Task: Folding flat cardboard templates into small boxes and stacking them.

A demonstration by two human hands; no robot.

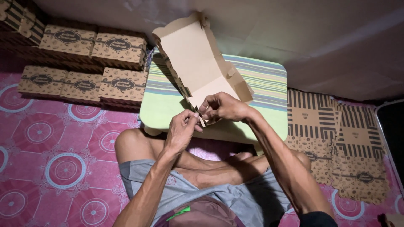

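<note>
Cardboard box point(198, 63), half folded, is kept on the striped bench point(261, 90). Its near corner flap is pinched by the left hand point(182, 130) and right hand point(223, 107), so it stays steady. Finished boxes point(84, 59) are stacked aside.

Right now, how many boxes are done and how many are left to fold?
Done: at least five closed boxes show, stacked at the left; deeper rows are hard to count. In hand: the left hand and right hand pinch a corner of a half-folded box over the small table. Left: a pile of flat sheets at the right, too overlapped to count.
</note>
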